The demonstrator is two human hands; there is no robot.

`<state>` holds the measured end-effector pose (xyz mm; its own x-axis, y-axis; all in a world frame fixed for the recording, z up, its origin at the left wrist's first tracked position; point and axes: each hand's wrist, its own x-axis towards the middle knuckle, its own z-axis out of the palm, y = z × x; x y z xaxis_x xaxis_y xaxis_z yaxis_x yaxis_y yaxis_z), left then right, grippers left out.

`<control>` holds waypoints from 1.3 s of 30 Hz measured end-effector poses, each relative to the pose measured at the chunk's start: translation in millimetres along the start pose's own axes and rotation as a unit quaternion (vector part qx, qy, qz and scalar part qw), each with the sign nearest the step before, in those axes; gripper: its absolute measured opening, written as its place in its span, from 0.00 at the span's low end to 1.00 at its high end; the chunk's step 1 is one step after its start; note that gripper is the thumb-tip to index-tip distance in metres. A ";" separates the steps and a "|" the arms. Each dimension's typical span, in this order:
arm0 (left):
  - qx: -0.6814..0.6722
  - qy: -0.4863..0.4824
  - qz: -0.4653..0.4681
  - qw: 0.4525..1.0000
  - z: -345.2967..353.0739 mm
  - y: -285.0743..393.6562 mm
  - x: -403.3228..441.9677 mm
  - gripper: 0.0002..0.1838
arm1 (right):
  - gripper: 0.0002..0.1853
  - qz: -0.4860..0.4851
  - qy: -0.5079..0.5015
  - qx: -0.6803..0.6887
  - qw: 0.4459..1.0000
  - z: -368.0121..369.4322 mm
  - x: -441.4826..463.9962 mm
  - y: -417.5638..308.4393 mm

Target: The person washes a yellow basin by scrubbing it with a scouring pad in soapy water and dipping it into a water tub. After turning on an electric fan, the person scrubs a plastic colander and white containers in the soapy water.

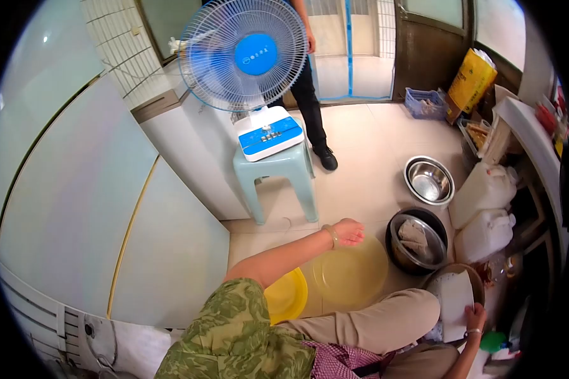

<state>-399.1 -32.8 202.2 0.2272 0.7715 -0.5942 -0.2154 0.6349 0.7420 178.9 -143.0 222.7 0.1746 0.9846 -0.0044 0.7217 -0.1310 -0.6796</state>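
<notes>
Two hands are working apart: R hand (476, 318) is gripping the edge of a white slab (455, 300), which is sitting in or over a brown tub (478, 284) beside that hand, can't tell which; L hand (349, 232) is hanging half-curled near a clear basin (351, 275), prob. holding nothing. Slab could be tipping b/c only one edge is getting support.

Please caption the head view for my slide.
Left hand near see-through basin, right hand at white sheet, fan on stool.
</notes>
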 end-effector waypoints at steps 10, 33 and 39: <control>0.146 -0.108 -0.031 0.983 102.0 -21.2 35.9 0.18 | 0.12 0.001 0.011 0.078 0.997 -2.3 -8.6 41.6; 0.219 -0.079 -0.028 0.972 160.3 -74.5 63.7 0.13 | 0.08 -0.005 0.042 0.024 0.999 -22.2 -38.8 11.2; 0.215 -0.090 -0.050 0.971 139.8 -89.1 65.9 0.16 | 0.08 -0.017 0.010 0.005 1.000 -20.6 -35.0 31.9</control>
<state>-232.2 -44.2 140.4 0.3976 0.6621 -0.6352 0.2246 0.6010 0.7670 209.6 -184.1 216.3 0.1626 0.9861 0.0335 0.7214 -0.0956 -0.6859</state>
